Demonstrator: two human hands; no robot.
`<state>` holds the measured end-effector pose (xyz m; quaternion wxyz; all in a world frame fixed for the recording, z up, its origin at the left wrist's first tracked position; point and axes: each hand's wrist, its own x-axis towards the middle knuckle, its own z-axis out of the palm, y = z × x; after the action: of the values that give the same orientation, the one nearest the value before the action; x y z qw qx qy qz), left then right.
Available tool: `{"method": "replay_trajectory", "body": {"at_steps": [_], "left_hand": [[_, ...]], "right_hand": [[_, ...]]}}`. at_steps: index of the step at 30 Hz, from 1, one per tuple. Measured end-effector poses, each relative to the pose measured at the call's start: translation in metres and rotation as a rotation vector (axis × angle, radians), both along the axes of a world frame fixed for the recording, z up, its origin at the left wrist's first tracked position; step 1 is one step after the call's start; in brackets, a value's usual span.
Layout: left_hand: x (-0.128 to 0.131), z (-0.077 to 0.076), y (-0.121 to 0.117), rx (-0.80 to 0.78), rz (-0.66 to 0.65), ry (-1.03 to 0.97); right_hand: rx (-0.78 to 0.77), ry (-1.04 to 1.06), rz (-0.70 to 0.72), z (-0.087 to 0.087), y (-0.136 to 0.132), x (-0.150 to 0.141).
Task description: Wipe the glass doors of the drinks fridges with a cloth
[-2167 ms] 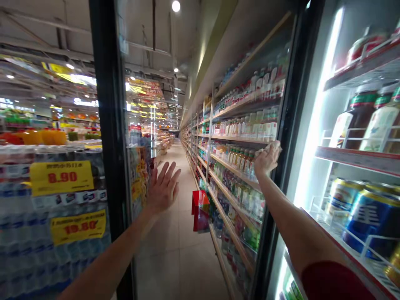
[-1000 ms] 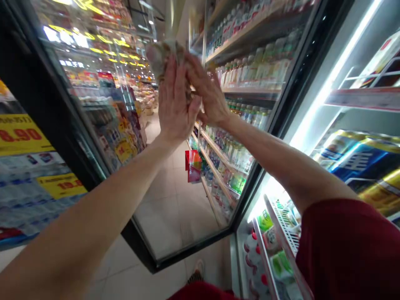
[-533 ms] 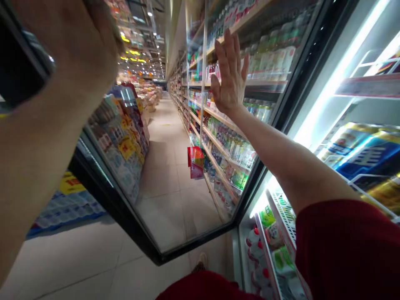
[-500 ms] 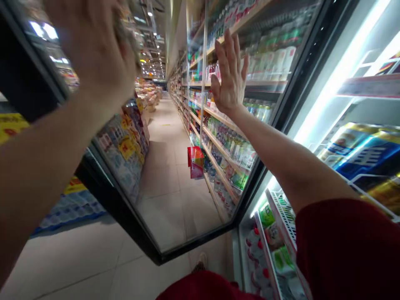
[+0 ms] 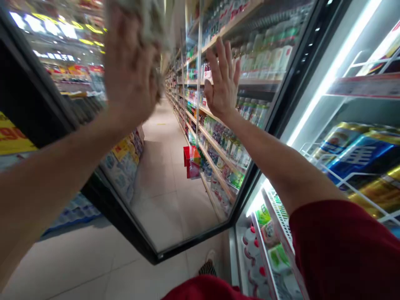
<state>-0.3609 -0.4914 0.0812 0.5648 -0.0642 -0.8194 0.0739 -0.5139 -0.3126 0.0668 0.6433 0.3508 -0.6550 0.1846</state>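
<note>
A glass door [image 5: 156, 208] in a black frame [image 5: 193, 241] stands swung out in front of me. High on its left part, my left hand [image 5: 129, 79] is closed on a pale, crumpled cloth [image 5: 151, 25] against the pane. That hand and the cloth are smeared by motion, and the fingers partly cover the cloth. Farther right, my right hand [image 5: 223, 79] rests on the glass with its fingers spread, holding nothing.
A lit cooler at right holds blue cans [image 5: 356, 154] on wire shelves and red-capped bottles [image 5: 250, 237] lower down. Through the glass are bottle shelves [image 5: 215, 146] and a red box-like object [image 5: 191, 161]. A yellow price sign [image 5: 14, 135] is at left.
The cloth was in my right hand, then both hands met at it, and my left hand took it to the far left. Now it has swept back right; my right hand stays spread.
</note>
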Motion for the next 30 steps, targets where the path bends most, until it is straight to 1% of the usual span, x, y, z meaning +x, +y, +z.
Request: {"method": "replay_trajectory", "body": {"at_steps": [1,2,3,4,5,6,8,9,10,11,12,13,14,15,16,17,18,19,20,21,22,23,24,25,26,28,29,30], "left_hand": [[-0.004,-0.017,0.008,-0.091,-0.021,-0.135],[-0.007,-0.031,0.012,-0.193,-0.067,-0.284],[-0.009,-0.039,0.011,-0.275,-0.07,-0.371],[-0.009,-0.038,0.004,-0.329,-0.049,-0.388],[-0.008,-0.029,-0.008,-0.346,0.005,-0.325],[-0.005,-0.014,-0.023,-0.321,0.085,-0.186],[0.001,0.025,-0.049,-0.215,0.233,0.171],[0.005,0.04,-0.056,-0.176,0.271,0.303],[0.008,0.047,-0.056,-0.157,0.289,0.387],[0.009,0.046,-0.049,-0.199,0.275,0.379],[0.01,0.036,-0.039,-0.24,0.252,0.31],[0.01,0.019,-0.026,-0.311,0.224,0.221],[0.01,-0.001,-0.014,-0.464,0.165,0.096],[0.01,-0.018,-0.005,-0.588,0.134,0.034],[0.011,-0.031,0.0,-0.68,0.117,-0.019],[0.014,-0.036,0.0,-0.756,0.107,-0.091],[0.018,-0.033,-0.003,-0.752,0.128,-0.092],[0.023,-0.023,-0.009,-0.685,0.164,-0.052],[0.028,-0.009,-0.015,-0.561,0.21,0.034],[0.032,0.006,-0.02,-0.404,0.254,0.148],[0.034,0.017,-0.022,-0.262,0.282,0.248],[0.034,0.023,-0.022,-0.169,0.291,0.309],[0.033,0.022,-0.02,-0.147,0.284,0.317],[0.03,0.014,-0.016,-0.204,0.264,0.265],[0.028,0.001,-0.011,-0.323,0.233,0.166],[0.025,-0.022,-0.006,-0.627,0.169,-0.086],[0.026,-0.028,-0.006,-0.722,0.162,-0.168],[0.028,-0.027,-0.008,-0.747,0.18,-0.193]], "right_hand": [[0.0,-0.004,-0.007,0.0,0.0,0.0],[0.002,-0.009,-0.012,0.0,0.0,0.0],[0.008,-0.016,-0.012,0.001,0.0,0.0],[0.016,-0.027,-0.005,0.002,-0.001,-0.001],[0.024,-0.04,0.007,0.002,-0.001,-0.002],[0.029,-0.049,0.022,0.002,-0.002,-0.003],[0.025,-0.042,0.05,0.003,-0.003,-0.006],[0.013,-0.025,0.061,0.003,-0.004,-0.007],[-0.002,-0.004,0.072,0.002,-0.004,-0.008],[-0.016,0.011,0.083,0.002,-0.005,-0.008],[-0.027,0.019,0.094,0.002,-0.005,-0.008],[-0.034,0.023,0.106,0.002,-0.005,-0.008],[-0.036,0.028,0.116,0.002,-0.005,-0.008],[-0.038,0.03,0.123,0.002,-0.005,-0.008],[-0.037,0.031,0.129,0.001,-0.004,-0.007],[-0.036,0.034,0.135,0.001,-0.004,-0.007],[-0.037,0.037,0.14,0.001,-0.004,-0.008],[-0.038,0.034,0.143,0.001,-0.004,-0.008],[-0.039,0.028,0.145,0.001,-0.004,-0.008],[-0.04,0.02,0.146,0.001,-0.004,-0.008],[-0.038,0.013,0.147,0.001,-0.004,-0.008],[-0.037,0.008,0.148,0.001,-0.004,-0.008],[-0.039,0.006,0.148,0.001,-0.004,-0.007],[-0.042,0.008,0.149,0.001,-0.004,-0.007],[-0.045,0.012,0.15,0.001,-0.004,-0.006],[-0.051,0.022,0.152,0.0,-0.004,-0.005],[-0.052,0.024,0.153,0.0,-0.004,-0.005],[-0.051,0.023,0.154,0.0,-0.004,-0.005]]}}
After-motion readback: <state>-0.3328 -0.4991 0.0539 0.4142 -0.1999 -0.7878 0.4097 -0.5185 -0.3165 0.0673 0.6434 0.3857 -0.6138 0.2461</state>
